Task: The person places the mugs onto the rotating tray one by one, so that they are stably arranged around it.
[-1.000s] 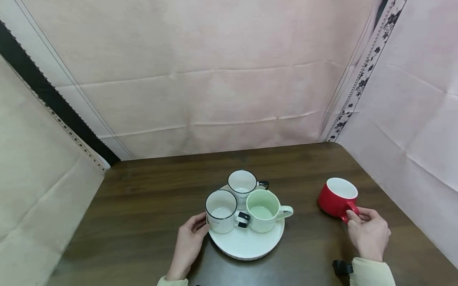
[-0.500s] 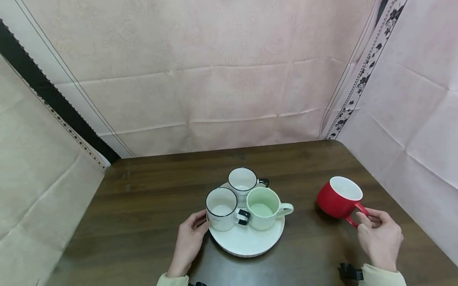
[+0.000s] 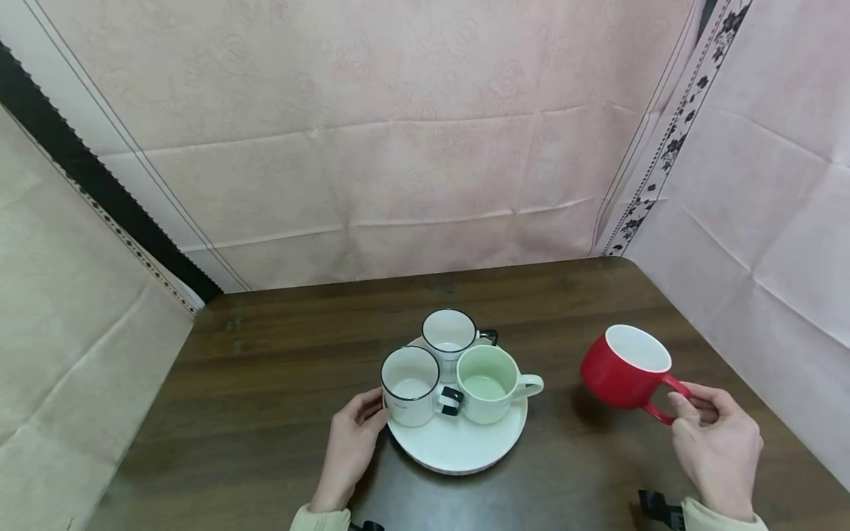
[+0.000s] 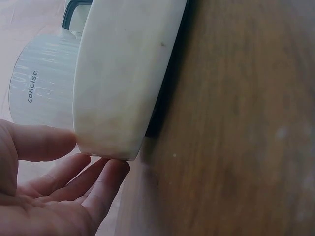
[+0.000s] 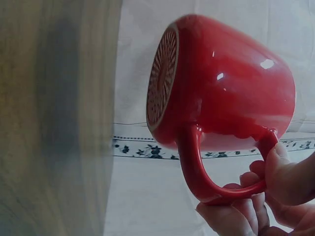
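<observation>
In the head view, my right hand (image 3: 720, 442) grips the handle of a red mug (image 3: 617, 376) with a white inside. The mug is raised over the table and tilted slightly; its ribbed underside shows in the right wrist view, where fingers and thumb (image 5: 285, 177) close round the handle. My left hand (image 3: 355, 446) rests its fingertips against the left edge of a round white tray (image 3: 458, 457). On the tray stand two white mugs with dark rims, a front one (image 3: 406, 405) and a back one (image 3: 446, 332), beside a pale green mug (image 3: 488, 398).
The dark wooden table (image 3: 279, 354) has pale cloth (image 3: 398, 147) hanging behind it and on both sides. A floral band (image 3: 654, 177) runs down the cloth at the right corner. Beneath the red mug lies its shadow on the wood.
The red mug has risen off the table and tilted, and my right hand has shifted right with it. My left hand stays at the tray's edge.
</observation>
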Demonstrator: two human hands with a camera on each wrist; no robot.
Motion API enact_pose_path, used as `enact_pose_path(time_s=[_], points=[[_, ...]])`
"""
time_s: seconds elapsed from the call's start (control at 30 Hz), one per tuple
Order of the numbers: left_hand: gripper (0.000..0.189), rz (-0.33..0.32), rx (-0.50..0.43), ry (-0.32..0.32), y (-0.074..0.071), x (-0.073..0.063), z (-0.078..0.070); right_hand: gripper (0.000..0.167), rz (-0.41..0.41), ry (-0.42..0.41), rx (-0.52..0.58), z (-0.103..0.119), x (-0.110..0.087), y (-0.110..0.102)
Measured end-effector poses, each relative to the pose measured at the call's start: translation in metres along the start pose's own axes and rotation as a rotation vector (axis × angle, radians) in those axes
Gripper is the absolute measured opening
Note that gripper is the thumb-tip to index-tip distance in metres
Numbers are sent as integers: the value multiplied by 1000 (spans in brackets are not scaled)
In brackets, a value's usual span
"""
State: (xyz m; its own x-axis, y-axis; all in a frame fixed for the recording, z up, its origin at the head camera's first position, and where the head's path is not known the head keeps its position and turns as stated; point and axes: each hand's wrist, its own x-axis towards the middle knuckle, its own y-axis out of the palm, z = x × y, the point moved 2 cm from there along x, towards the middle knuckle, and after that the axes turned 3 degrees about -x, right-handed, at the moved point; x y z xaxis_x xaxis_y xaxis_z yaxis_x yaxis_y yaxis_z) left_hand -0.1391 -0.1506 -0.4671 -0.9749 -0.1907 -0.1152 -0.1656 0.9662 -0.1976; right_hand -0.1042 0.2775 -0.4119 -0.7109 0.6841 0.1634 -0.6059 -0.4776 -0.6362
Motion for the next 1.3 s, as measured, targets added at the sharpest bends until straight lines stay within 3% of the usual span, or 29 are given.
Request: enact_pose_path(time_s=[0.63, 0.87, 1.3], points=[[32, 8, -8, 21, -1, -2, -2, 27, 84, 7, 7, 20, -16, -28], [32, 0, -5, 19, -1, -1, -1, 25, 124, -100, -14, 24, -20, -33], [33, 16, -27, 31, 0, -4, -2, 19, 171, -305, 95, 35, -36, -29]])
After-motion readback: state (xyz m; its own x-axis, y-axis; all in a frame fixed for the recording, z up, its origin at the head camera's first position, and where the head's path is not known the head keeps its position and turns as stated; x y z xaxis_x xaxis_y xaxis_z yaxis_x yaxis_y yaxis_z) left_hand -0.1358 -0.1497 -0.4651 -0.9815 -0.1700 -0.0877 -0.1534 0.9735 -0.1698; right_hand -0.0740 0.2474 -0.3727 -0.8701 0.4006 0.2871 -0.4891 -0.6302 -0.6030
